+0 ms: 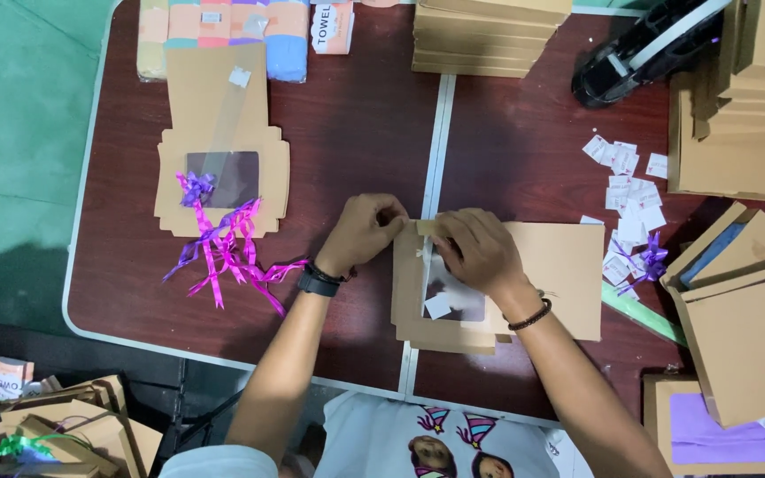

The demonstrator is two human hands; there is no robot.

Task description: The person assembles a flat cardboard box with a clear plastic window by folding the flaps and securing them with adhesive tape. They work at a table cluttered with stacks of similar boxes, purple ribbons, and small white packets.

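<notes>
Lighting is even and moderately bright, from overhead. The dark brown table (356, 133) shows a soft sheen near its centre seam, no harsh glare. Shadows beneath the forearms are short and diffuse. The floor below the table's near edge sits dim. Focus is slightly soft overall; table edges bow at the frame's margins.

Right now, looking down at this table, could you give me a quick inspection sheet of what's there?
Surface: dark brown folding table, seam down the middle.
Job's things: flat window box under both hands.
Clutter: second flat box, pink and purple ribbons, white slips, cardboard stacks, tape dispenser.
Hands: left hand and right hand pinch the box's top edge.
Cables: nothing seen.
Surroundings: green floor, more boxes below.
</notes>
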